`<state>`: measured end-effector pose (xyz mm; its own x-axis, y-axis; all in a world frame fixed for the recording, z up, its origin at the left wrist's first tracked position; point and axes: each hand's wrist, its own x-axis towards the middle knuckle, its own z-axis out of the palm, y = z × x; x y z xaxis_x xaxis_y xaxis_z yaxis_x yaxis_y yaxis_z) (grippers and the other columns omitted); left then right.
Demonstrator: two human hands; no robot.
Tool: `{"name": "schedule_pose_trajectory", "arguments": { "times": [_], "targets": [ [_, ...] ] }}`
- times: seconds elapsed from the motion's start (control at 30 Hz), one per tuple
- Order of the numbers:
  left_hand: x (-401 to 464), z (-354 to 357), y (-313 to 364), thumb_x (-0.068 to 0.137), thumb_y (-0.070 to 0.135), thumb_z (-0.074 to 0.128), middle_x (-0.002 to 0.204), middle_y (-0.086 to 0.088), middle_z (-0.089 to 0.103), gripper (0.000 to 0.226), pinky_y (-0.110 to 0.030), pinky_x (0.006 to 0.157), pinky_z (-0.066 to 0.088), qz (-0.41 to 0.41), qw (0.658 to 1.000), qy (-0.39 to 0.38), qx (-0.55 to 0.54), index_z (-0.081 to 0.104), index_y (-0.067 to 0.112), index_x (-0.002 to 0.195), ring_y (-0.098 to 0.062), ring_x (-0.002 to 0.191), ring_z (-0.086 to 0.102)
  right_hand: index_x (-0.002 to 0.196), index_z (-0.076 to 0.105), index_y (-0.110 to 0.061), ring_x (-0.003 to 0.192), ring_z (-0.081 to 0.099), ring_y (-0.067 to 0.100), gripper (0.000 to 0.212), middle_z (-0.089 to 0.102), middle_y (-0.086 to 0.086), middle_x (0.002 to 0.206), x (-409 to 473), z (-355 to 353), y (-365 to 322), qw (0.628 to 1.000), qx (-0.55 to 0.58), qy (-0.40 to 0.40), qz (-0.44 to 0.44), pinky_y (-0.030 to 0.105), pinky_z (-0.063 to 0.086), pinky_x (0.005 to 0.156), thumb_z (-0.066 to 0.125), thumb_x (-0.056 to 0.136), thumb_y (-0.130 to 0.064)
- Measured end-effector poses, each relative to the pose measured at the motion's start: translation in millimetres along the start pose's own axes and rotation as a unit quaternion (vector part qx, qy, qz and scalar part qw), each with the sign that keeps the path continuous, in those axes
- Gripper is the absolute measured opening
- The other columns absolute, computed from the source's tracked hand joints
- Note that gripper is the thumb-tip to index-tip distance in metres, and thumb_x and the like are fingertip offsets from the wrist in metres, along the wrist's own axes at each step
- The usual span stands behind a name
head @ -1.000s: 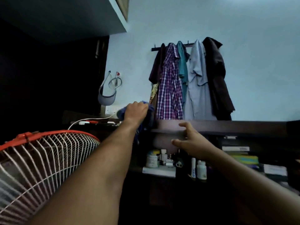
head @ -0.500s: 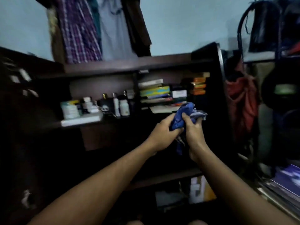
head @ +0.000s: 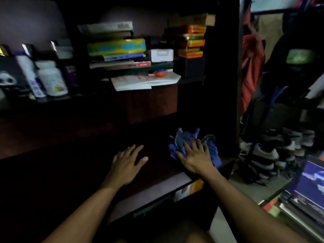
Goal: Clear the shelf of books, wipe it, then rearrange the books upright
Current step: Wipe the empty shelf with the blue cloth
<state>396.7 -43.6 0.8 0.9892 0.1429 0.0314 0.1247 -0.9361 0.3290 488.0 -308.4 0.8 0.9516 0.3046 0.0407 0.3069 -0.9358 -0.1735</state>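
No legible text; print on book spines (head: 121, 64) and bottles (head: 50, 78) too blurred.

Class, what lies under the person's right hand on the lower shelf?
A crumpled blue cloth lies under the right hand, whose flat fingers press it onto the dark lower shelf. The shelf surface beneath is hidden.

Crumpled blue cloth (head: 192, 141) on dark shelf (head: 150, 192)

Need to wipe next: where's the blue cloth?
The blue cloth lies on the lower shelf, under the right hand, right of the left hand.
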Motion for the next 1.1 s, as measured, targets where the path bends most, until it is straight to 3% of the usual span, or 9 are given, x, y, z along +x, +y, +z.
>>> {"name": "schedule_pose_trajectory", "arguments": {
  "times": [0.17, 0.37, 0.47, 0.57, 0.63, 0.8, 0.9, 1.0, 1.1],
  "targets": [
    [9, 7, -7, 0.104, 0.055, 0.027, 0.165, 0.005, 0.026, 0.061, -0.04, 0.121, 0.016, 0.013, 0.998, 0.056, -0.038, 0.016, 0.034, 0.16, -0.017, 0.151, 0.025, 0.158, 0.023, -0.025, 0.153, 0.005, 0.036, 0.073, 0.01, 0.015, 0.167, 55, 10, -70, 1.0, 0.015, 0.0, -0.021, 0.057, 0.002, 0.122, 0.033, 0.097, -0.066],
    [9, 3, -9, 0.102, 0.016, 0.045, 0.159, 0.001, 0.03, 0.061, -0.046, 0.116, 0.032, -0.015, 0.977, 0.099, -0.187, 0.026, 0.033, 0.157, -0.027, 0.141, 0.039, 0.157, 0.028, -0.018, 0.152, 0.017, 0.032, 0.079, 0.023, 0.014, 0.165, 36, 29, -110, 0.971, 0.018, -0.019, -0.237, 0.047, 0.01, 0.124, 0.029, 0.096, -0.07],
    [5, 1, -6, 0.102, 0.022, 0.049, 0.158, 0.003, 0.034, 0.062, -0.045, 0.119, 0.027, -0.004, 0.988, 0.07, -0.14, 0.024, 0.034, 0.157, -0.026, 0.142, 0.037, 0.143, 0.047, -0.012, 0.14, 0.04, 0.037, 0.085, 0.046, 0.019, 0.15, 77, 17, -52, 0.988, -0.014, 0.042, -0.151, 0.047, 0.026, 0.118, 0.025, 0.091, -0.074],
    [4, 0, -4, 0.102, 0.035, 0.05, 0.159, 0.005, 0.032, 0.062, -0.045, 0.12, 0.027, -0.016, 0.988, 0.065, -0.142, 0.021, 0.038, 0.157, -0.025, 0.144, 0.035, 0.158, 0.021, -0.012, 0.152, 0.014, 0.04, 0.083, 0.017, 0.02, 0.165, 104, -2, -2, 0.999, -0.029, -0.014, 0.017, 0.051, 0.008, 0.123, 0.026, 0.098, -0.07],
    [6, 1, -6, 0.101, 0.039, 0.05, 0.159, 0.005, 0.032, 0.061, -0.046, 0.119, 0.028, -0.018, 0.988, 0.061, -0.139, 0.023, 0.039, 0.156, -0.025, 0.144, 0.035, 0.158, 0.018, -0.01, 0.151, 0.01, 0.045, 0.085, 0.013, 0.025, 0.164, 108, 0, -6, 0.998, -0.019, -0.021, 0.047, 0.054, 0.006, 0.123, 0.025, 0.098, -0.069],
    [4, -5, -10, 0.1, 0.025, 0.056, 0.154, 0.0, 0.034, 0.054, -0.04, 0.111, 0.036, -0.014, 0.964, 0.111, -0.24, 0.038, 0.03, 0.15, -0.022, 0.137, 0.041, 0.143, 0.045, -0.007, 0.134, 0.039, 0.043, 0.073, 0.045, 0.026, 0.147, 70, 13, -112, 0.985, -0.077, 0.012, -0.153, 0.051, 0.029, 0.11, 0.036, 0.099, -0.063],
    [7, -23, -46, 0.1, 0.019, 0.057, 0.141, 0.0, 0.047, 0.036, -0.033, 0.095, 0.041, 0.02, 0.981, 0.092, -0.172, 0.052, 0.022, 0.136, -0.023, 0.122, 0.053, 0.14, 0.048, -0.008, 0.124, 0.045, 0.039, 0.069, 0.047, 0.021, 0.141, 58, 18, -160, 0.956, -0.079, 0.023, -0.283, 0.048, 0.036, 0.101, 0.048, 0.095, -0.06],
    [14, -37, -86, 0.102, 0.031, 0.049, 0.137, -0.002, 0.057, 0.035, -0.034, 0.081, 0.047, 0.001, 0.991, 0.122, -0.053, 0.055, 0.021, 0.135, -0.026, 0.109, 0.061, 0.148, 0.042, -0.012, 0.134, 0.039, 0.038, 0.074, 0.039, 0.017, 0.152, 87, 24, -158, 0.958, -0.033, -0.01, -0.285, 0.05, 0.031, 0.11, 0.049, 0.095, -0.063],
    [21, -31, -99, 0.102, 0.057, 0.031, 0.145, 0.002, 0.052, 0.054, -0.042, 0.092, 0.052, -0.011, 0.992, 0.124, -0.009, 0.048, 0.028, 0.144, -0.025, 0.117, 0.059, 0.152, 0.038, -0.015, 0.145, 0.031, 0.037, 0.066, 0.03, 0.016, 0.16, 137, 22, -134, 0.975, -0.005, -0.033, -0.222, 0.05, 0.021, 0.12, 0.04, 0.101, -0.056]
  ]
}}
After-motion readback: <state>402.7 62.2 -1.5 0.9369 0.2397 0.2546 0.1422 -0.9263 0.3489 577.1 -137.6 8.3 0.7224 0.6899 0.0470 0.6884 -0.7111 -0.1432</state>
